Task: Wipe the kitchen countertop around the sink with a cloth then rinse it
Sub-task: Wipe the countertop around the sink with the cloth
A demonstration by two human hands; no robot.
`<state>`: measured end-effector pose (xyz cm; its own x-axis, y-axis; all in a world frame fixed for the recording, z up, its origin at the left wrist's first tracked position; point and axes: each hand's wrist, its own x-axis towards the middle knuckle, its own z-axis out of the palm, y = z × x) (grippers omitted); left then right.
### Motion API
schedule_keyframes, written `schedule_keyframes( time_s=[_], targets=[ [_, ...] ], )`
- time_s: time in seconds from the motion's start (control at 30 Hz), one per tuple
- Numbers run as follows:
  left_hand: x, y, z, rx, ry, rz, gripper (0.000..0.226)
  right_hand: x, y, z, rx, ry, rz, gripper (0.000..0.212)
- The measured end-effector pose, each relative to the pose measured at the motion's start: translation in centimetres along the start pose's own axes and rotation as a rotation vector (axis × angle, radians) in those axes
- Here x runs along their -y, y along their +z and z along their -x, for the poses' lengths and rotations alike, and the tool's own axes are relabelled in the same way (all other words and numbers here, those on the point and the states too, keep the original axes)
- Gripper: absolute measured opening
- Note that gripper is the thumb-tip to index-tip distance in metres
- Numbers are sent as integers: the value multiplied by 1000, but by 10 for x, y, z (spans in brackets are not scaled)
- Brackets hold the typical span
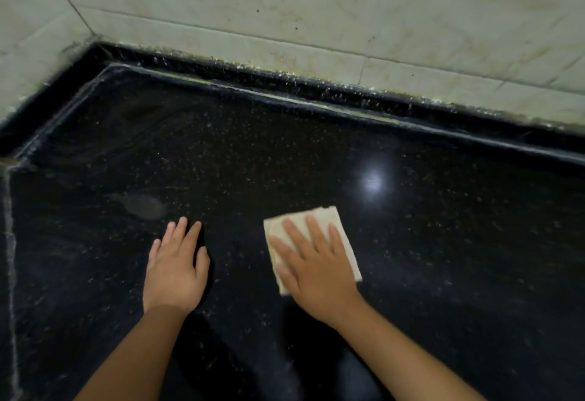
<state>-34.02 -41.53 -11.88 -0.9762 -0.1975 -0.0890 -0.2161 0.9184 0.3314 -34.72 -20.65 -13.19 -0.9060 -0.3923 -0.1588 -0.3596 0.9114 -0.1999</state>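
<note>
A folded cream cloth [343,233] lies flat on the black speckled countertop [443,258]. My right hand [311,269] presses down on it, palm flat and fingers spread over the cloth. My left hand [175,269] rests flat on the bare countertop to the left of the cloth, fingers apart, holding nothing. A pale smear [144,206] marks the stone just beyond my left fingertips. No sink is in view.
A raised black lip [285,97] runs along the back and left of the countertop. Behind it stand pale, stained wall tiles [285,5] that meet in a corner at the upper left. A lamp's reflection [373,182] glares on the stone.
</note>
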Motion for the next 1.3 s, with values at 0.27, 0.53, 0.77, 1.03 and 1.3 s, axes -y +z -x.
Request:
schedule_keyframes(
  time_s=[0.27,0.53,0.77,1.03,1.3],
  targets=[
    [-3,-1,3,16,-4,-52,45,-110,-30,46,-41,479,14,46],
    [-4,-5,7,22,17,-62,46,0,-21,-12,122,325,-112,50],
    [3,-39,-11,247,146,-289,51,91,38,78,-5,7,71,48],
    [77,-61,49,184,318,-170,51,-29,2,181,-4,494,155,57],
    [182,-69,90,30,218,-74,38,89,-8,21,59,836,-153,51]
  ],
)
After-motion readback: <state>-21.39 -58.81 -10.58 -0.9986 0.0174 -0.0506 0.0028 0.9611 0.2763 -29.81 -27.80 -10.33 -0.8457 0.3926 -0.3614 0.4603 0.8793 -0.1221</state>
